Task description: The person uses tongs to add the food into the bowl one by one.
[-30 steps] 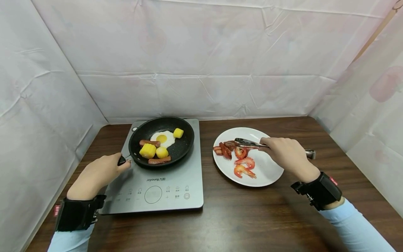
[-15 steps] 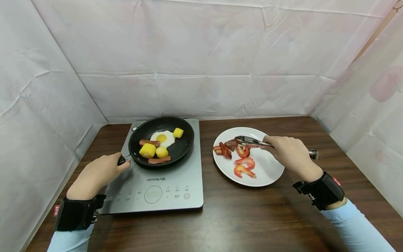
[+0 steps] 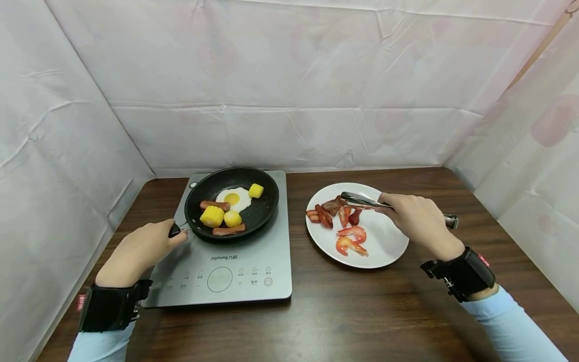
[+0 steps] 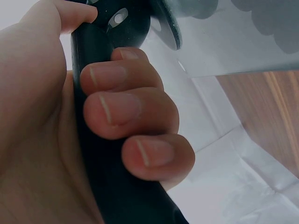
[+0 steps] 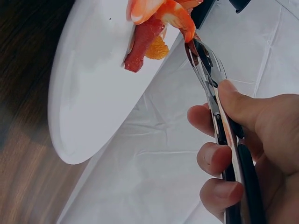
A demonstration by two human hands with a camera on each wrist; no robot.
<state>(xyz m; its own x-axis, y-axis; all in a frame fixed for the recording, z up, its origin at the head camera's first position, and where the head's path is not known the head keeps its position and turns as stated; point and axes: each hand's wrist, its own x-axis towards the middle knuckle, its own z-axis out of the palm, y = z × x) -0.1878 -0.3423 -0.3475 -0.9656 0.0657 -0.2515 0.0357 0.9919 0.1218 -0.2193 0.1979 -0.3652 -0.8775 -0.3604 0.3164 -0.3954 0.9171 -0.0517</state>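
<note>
My left hand (image 3: 137,251) grips the black handle (image 4: 93,135) of a frying pan (image 3: 262,213), fingers curled round it. Inside the pan lie a fried egg (image 3: 242,196), two sausage pieces, two corn pieces (image 3: 212,216) and a round yellow piece (image 3: 232,218). Over the white plate (image 3: 384,241), my right hand (image 3: 413,221) holds metal tongs (image 3: 357,199), thumb on one arm and fingers on the other. The tong tips are beside a brown meat piece (image 3: 332,206) and a shrimp (image 5: 176,16); whether they pinch anything I cannot tell. Two more shrimp (image 3: 353,234) lie lower on the plate.
Beneath the pan is a silver induction cooker (image 3: 253,256) with touch controls at its front. A dark wooden table (image 3: 344,311) carries the cooker and plate. White sheeting (image 3: 289,75) hangs behind and at both sides.
The tongs and right hand have shifted slightly right. The shrimp beneath the tongs has turned, and a dark red piece beside it now shows. The left hand and pan have stayed put.
</note>
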